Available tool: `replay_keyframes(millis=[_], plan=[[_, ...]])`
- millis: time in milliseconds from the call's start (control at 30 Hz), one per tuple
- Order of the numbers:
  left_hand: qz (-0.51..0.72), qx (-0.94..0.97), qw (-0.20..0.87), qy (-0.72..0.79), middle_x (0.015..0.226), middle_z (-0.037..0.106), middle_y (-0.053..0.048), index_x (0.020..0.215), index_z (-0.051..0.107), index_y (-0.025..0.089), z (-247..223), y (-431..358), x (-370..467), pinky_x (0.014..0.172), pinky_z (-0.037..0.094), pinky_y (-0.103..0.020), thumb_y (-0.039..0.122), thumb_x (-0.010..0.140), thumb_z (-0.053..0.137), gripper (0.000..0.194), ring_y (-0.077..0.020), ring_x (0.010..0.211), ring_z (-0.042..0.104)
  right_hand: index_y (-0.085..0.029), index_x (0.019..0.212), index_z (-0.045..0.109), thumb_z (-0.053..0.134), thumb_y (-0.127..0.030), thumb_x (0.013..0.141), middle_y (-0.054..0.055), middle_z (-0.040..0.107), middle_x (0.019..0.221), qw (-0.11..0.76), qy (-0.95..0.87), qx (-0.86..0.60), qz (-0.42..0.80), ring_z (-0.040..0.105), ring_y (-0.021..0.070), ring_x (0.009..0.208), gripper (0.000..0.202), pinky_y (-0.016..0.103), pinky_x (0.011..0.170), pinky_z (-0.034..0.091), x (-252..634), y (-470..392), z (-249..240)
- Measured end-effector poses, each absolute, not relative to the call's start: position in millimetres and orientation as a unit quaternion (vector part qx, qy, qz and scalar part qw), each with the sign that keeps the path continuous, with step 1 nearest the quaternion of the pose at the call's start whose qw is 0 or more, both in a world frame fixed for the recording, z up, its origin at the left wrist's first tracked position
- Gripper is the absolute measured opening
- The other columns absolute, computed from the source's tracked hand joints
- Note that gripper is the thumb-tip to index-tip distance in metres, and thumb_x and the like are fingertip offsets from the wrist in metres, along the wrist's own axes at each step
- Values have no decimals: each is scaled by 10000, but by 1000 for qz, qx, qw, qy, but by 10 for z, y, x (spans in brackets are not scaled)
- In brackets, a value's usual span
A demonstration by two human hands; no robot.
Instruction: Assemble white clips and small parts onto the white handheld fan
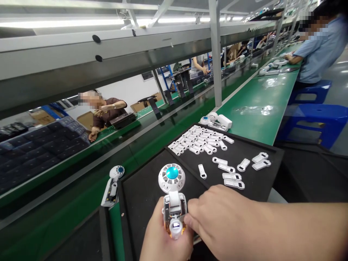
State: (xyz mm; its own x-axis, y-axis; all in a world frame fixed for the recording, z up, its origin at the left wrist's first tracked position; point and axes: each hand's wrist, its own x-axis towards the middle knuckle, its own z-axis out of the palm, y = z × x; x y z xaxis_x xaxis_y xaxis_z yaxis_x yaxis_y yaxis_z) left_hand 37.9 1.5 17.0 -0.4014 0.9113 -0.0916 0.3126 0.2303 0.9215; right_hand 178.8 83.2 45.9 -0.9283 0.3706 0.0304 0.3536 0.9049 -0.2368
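Note:
Near the bottom middle I see a small white handheld fan [172, 181] with a blue centre, its handle open so that the inner parts show. My left hand [163, 239] is wrapped round the lower handle. Closed fingers of my right hand [217, 214] press against the handle's right side; what they pinch, if anything, is hidden. A small round white piece with a dark display window [176, 226] sits low in the open handle. Beyond my hands, many white handle covers [201, 139] lie on a black tray [152, 181], some loose toward its right side.
Another opened fan [111, 188] lies left of the tray. More fan parts [217, 121] rest behind it on the green bench [250, 105]. A metal post [215, 54] rises at the back. Blue stools [315, 119] stand at right. Co-workers sit along the line.

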Motion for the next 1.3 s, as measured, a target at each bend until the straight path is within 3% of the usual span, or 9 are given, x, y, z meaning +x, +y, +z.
replay_keyframes(millis=[133,267,500,600,1000,1067,1167,1300], plan=[[421,424,384,704,522,516,56,776,488,207,168,28,363,456,412,-227,283,671,716,262,-135,453,525,-232,728,577,410,-256,938,-19,618,638,97,-962,-192,171,470,180,481,270,321,478,140,1820,866,383],[422,398,409,704,532,518,62,809,494,203,191,53,391,433,433,-247,284,657,716,281,-148,414,534,-222,621,510,383,-296,941,-35,490,523,100,-931,-223,271,325,144,453,352,284,487,195,1823,893,416],[469,407,301,724,551,492,51,708,515,185,179,48,389,475,393,-204,243,619,674,191,-109,503,461,-202,591,438,379,-308,942,-46,358,518,130,-911,-247,304,244,122,473,371,283,496,167,1779,843,396],[474,408,314,715,558,493,51,711,506,189,138,50,367,481,392,-204,237,625,673,194,-107,505,464,-195,586,436,403,-307,938,-56,345,507,123,-900,-248,337,254,108,468,371,272,487,174,1776,845,373],[461,392,423,674,526,521,51,755,468,208,99,33,349,417,405,-230,223,629,706,270,-150,433,542,-200,687,592,421,-344,940,-53,529,601,32,-832,-230,504,465,85,539,338,201,501,328,1814,919,381],[475,399,443,647,552,541,40,770,490,199,132,29,316,430,424,-238,256,628,730,285,-148,449,543,-190,686,583,424,-347,948,-48,533,600,64,-844,-229,480,472,84,545,344,209,511,313,1855,907,407],[507,372,476,615,637,589,7,861,535,185,148,30,262,469,458,-244,374,632,792,393,-152,520,560,-188,675,512,393,-331,971,-36,508,582,124,-890,-274,342,444,102,512,349,258,500,249,1910,865,476],[529,346,484,606,652,585,-7,862,548,176,97,19,226,499,452,-238,515,639,829,494,-152,577,554,-202,796,541,487,-186,871,6,601,707,100,-944,-260,178,513,168,558,95,315,512,201,1905,786,463]])
